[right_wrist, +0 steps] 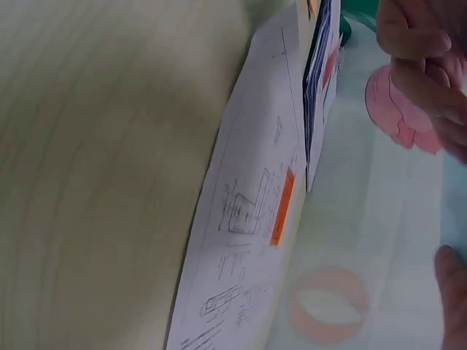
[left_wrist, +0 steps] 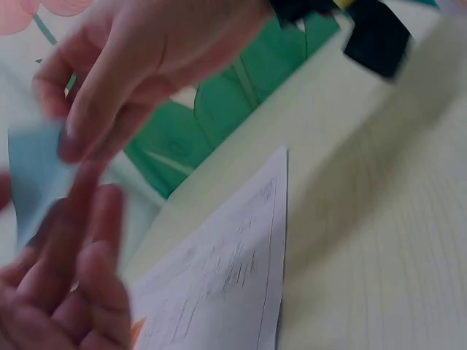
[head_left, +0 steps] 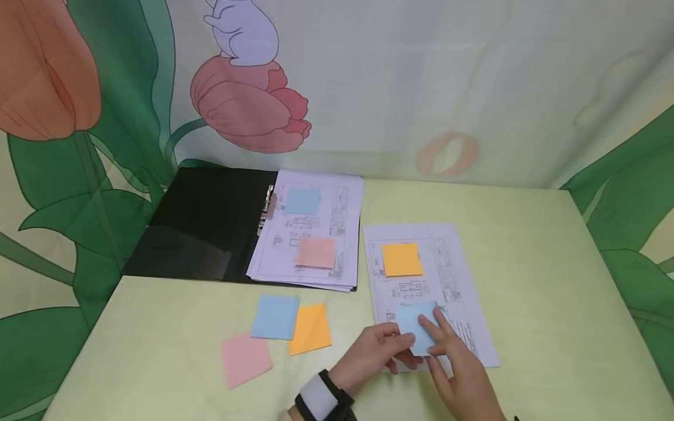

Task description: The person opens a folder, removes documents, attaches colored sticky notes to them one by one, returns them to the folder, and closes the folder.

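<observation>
A light blue sticky note point(head_left: 409, 318) is held over the lower part of a printed drawing sheet point(head_left: 463, 275). My left hand point(head_left: 375, 354) pinches the note's lower left corner, thumb on top; the left wrist view also shows this hand point(left_wrist: 139, 65) gripping the note point(left_wrist: 33, 171). From the right, my right hand point(head_left: 463, 374) reaches in with fingers spread and fairly straight, fingertips on the note's right side. Higher on the same sheet lies an orange sticky note point(head_left: 402, 259). In the right wrist view the blue note point(right_wrist: 454, 200) shows only at the edge.
Left of the sheet lies an open black binder point(head_left: 184, 228) with a stack of drawings point(head_left: 321, 228), whose top page bears a blue note point(head_left: 302, 200) and a pink note point(head_left: 316, 252). Nearer me are loose blue point(head_left: 275, 317), orange point(head_left: 312, 330) and pink point(head_left: 246, 359) notes. A printed curtain point(head_left: 395, 88) hangs behind.
</observation>
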The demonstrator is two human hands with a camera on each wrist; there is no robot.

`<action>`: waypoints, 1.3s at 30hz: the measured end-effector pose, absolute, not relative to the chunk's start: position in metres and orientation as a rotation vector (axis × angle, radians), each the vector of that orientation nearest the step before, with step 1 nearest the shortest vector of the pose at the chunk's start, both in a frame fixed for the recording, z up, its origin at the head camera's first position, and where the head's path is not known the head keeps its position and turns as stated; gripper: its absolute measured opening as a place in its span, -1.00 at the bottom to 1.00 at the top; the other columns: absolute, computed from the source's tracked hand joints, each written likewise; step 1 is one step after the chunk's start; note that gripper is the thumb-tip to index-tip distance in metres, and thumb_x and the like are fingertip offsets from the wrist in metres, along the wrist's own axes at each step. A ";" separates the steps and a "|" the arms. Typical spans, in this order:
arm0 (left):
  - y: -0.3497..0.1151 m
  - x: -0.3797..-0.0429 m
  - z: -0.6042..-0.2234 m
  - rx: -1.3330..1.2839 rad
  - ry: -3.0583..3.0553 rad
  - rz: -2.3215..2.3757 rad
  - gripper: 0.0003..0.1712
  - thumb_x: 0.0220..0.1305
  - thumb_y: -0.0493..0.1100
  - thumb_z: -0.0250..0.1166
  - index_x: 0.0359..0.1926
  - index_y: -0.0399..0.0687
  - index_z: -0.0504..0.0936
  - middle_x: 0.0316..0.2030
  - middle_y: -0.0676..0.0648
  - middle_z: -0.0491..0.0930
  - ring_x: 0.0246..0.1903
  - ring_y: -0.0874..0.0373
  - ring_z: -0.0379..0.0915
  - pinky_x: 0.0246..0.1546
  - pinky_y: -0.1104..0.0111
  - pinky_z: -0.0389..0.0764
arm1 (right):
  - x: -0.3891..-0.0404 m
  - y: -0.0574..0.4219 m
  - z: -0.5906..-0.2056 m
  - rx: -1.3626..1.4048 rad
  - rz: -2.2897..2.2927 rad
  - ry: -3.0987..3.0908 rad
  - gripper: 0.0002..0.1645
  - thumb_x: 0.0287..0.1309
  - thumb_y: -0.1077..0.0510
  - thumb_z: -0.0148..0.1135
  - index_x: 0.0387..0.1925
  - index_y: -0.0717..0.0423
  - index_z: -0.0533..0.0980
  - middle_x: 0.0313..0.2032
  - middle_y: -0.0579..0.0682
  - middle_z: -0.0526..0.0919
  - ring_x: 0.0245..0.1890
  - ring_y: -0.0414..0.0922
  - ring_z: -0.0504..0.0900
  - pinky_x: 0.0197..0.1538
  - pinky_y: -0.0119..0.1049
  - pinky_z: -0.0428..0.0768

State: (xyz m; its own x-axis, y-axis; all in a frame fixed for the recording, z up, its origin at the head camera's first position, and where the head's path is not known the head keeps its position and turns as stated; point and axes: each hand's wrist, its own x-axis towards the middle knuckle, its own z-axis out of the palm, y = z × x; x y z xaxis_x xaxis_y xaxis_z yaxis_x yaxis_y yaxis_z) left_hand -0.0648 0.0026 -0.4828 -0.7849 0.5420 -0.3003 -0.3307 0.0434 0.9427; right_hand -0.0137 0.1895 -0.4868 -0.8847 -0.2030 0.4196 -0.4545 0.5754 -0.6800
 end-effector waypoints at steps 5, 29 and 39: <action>0.025 -0.065 -0.488 0.251 1.928 1.710 -0.81 0.22 -0.17 0.23 -0.49 -0.17 0.53 -0.70 0.01 0.54 -0.71 0.28 0.32 -0.69 0.49 0.26 | -0.026 0.211 -0.488 -0.130 1.756 -2.625 0.03 -0.07 0.11 0.43 0.36 0.08 0.05 0.38 0.06 0.07 0.31 0.09 0.12 0.20 -0.24 0.29; 0.036 -0.086 -0.515 1.080 2.872 -0.060 -0.38 0.01 0.19 0.33 0.10 0.09 0.50 0.15 -0.10 0.38 0.14 -0.04 0.30 -0.03 0.20 0.48 | -0.088 0.249 -0.527 -0.633 1.340 -2.975 -0.84 0.02 0.17 0.34 -0.44 0.23 0.61 -0.54 -0.05 0.59 -0.49 -0.11 0.40 -0.48 -0.33 0.32; 0.047 -0.087 -0.512 1.076 2.726 -0.230 -0.43 0.29 0.09 0.10 0.32 0.38 0.26 0.34 0.24 0.12 0.22 -0.10 0.19 -0.01 0.13 0.45 | -0.089 0.246 -0.528 -0.623 1.265 -3.003 -0.85 0.03 0.18 0.34 -0.44 0.22 0.59 -0.55 -0.04 0.57 -0.50 -0.11 0.42 -0.49 -0.33 0.33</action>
State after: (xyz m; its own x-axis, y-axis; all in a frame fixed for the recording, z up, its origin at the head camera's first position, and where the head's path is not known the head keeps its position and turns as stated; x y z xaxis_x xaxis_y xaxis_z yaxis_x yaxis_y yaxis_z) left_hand -0.0865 0.0465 -0.5120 -0.7143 0.6563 -0.2429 0.6877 0.7226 -0.0701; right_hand -0.0893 0.2462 -0.5283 -0.9146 0.2705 -0.3006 0.4041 0.6417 -0.6519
